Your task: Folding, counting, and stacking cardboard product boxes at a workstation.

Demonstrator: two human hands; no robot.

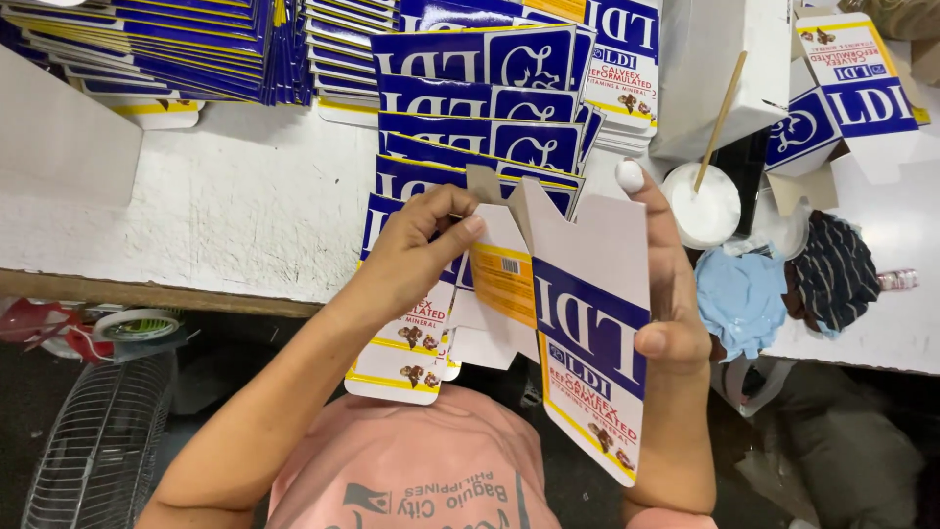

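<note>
While half-folded blue-white carton (578, 323) is gripped by right hand (666, 294), its flap is pinched by left hand (416, 245); flat cartons (470, 108) left unfolded on table (225, 206).

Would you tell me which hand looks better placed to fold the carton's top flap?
Probably the left hand: its fingertips already pinch the brown flap on the carton, while the right hand steadies the carton's side.

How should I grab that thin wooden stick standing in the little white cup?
Pinch the thin wooden stick near its free upper end, coming from above. It leans tilted in the small round white cup, its lower end sunk in white paste, so only the top part is clean and clear to hold.
</note>
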